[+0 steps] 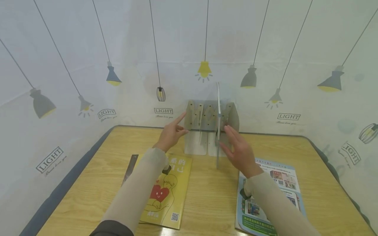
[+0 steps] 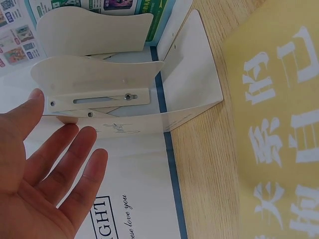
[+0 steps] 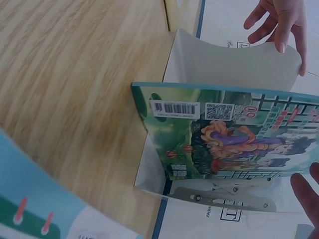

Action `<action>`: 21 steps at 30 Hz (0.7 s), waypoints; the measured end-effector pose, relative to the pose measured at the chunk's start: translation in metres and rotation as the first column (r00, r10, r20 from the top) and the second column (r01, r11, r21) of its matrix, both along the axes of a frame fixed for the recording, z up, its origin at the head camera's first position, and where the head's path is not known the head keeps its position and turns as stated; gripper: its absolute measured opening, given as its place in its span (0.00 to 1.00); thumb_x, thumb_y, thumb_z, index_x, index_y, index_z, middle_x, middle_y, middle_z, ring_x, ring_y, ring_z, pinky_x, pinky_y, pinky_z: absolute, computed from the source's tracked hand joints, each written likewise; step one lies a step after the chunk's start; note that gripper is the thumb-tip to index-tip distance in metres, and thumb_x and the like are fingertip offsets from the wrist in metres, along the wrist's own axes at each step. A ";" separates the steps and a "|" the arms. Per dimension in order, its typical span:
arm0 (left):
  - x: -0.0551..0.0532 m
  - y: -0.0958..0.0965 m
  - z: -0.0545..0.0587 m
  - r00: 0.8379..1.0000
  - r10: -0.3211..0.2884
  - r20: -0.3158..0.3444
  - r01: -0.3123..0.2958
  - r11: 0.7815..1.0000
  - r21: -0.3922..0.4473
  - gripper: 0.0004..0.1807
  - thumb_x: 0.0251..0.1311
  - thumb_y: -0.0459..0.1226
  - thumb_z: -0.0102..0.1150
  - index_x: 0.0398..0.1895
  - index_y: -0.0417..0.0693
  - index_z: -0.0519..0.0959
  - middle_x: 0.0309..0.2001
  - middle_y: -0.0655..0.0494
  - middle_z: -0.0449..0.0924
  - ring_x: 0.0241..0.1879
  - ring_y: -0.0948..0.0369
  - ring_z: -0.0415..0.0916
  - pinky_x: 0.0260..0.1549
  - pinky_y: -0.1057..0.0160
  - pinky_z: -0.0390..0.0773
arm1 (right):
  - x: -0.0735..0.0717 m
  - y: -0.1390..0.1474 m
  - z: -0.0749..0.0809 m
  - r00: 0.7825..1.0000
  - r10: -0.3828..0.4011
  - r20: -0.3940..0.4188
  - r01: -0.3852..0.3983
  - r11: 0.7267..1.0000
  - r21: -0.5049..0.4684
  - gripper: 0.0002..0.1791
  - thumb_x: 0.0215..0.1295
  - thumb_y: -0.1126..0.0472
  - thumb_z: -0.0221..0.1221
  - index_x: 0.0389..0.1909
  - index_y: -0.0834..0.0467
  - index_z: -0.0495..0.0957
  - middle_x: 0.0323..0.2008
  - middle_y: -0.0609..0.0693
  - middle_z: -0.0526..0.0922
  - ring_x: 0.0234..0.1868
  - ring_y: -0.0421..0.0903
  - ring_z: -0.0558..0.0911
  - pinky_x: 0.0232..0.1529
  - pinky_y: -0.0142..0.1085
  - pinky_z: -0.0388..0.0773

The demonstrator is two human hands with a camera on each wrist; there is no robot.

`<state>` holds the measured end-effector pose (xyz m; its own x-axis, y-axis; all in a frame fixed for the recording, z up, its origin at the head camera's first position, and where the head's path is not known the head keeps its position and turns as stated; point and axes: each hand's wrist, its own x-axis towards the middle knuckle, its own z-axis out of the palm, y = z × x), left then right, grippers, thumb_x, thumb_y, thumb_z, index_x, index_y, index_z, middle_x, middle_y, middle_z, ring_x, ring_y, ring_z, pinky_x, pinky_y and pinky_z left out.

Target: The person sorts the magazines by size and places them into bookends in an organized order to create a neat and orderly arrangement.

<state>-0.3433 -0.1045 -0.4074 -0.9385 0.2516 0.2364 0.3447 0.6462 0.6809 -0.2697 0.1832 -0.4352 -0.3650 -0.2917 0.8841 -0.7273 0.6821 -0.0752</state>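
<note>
Right wrist view: book (image 3: 219,134) shown cover-on.
It is seen edge-on in head view; left hand (image 1: 171,134) spread, right hand (image 1: 241,154) straight-fingered.

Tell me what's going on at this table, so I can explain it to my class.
A person has both hands at a metal book rack near the table's back edge. One book stands upright toward the rack's right end, jutting past its front. The right hand is beside that book, the left hand at the rack's left end. A yellow book lies flat beneath the left arm, and a blue-edged book beneath the right.
</note>
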 end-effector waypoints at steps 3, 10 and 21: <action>-0.001 0.000 -0.001 1.000 -0.002 0.002 0.002 1.000 -0.001 0.43 0.62 0.43 0.64 0.76 0.74 0.52 0.44 0.51 0.84 0.41 0.57 0.80 0.39 0.54 0.81 | 0.001 0.006 -0.002 1.000 -0.007 0.014 0.007 1.000 0.013 0.33 0.72 0.43 0.51 0.67 0.62 0.67 0.64 0.59 0.72 0.57 0.60 0.76 0.53 0.54 0.75; -0.003 0.000 -0.002 1.000 -0.006 -0.005 0.006 1.000 0.000 0.43 0.62 0.42 0.64 0.76 0.73 0.53 0.44 0.51 0.84 0.40 0.57 0.81 0.39 0.54 0.81 | 0.006 0.022 -0.007 0.991 -0.047 0.128 0.037 0.996 0.076 0.34 0.69 0.45 0.55 0.71 0.57 0.63 0.66 0.57 0.69 0.57 0.60 0.75 0.55 0.53 0.74; -0.003 0.000 -0.002 1.000 -0.005 -0.001 0.005 1.000 -0.001 0.43 0.63 0.43 0.64 0.76 0.73 0.52 0.44 0.51 0.84 0.41 0.57 0.80 0.39 0.54 0.81 | 0.005 0.036 -0.015 0.987 -0.012 0.158 -0.005 0.994 0.105 0.35 0.65 0.51 0.60 0.70 0.60 0.65 0.65 0.60 0.69 0.61 0.61 0.71 0.63 0.52 0.66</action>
